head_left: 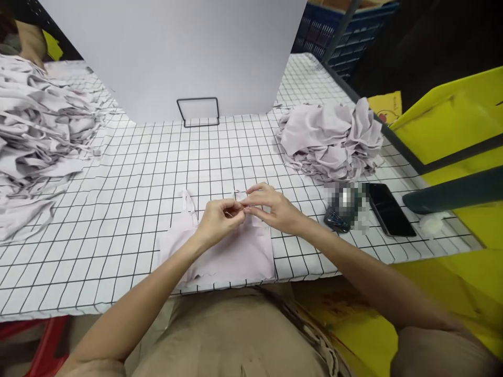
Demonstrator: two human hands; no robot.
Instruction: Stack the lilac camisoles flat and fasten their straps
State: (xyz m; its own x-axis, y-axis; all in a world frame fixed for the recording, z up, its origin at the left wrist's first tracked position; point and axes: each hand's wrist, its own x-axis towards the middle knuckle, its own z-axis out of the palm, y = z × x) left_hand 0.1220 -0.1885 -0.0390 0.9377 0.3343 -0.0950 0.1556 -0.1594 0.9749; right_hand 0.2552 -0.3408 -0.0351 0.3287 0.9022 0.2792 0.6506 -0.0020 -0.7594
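Observation:
A pale pink strappy camisole top (236, 256) lies flat near the table's front edge, its left strap (187, 201) loose on the cloth. Over its right strap, my left hand (220, 220) is closed in a pinch, thumb against forefinger. My right hand (271, 207) meets it there, fingertips pinched at the same spot. Between the two hands is a small part of the camisole's strap, mostly hidden by the fingers. Exactly which bit each hand grips is hard to see.
Heaps of similar pale garments lie at left (43, 125) and right (330, 139). A white board (176, 57) stands behind a black wire frame (198, 112). A phone (391, 209) and a partly blurred dark device (338, 217) lie at right. Another person's arm (31, 39) shows far left.

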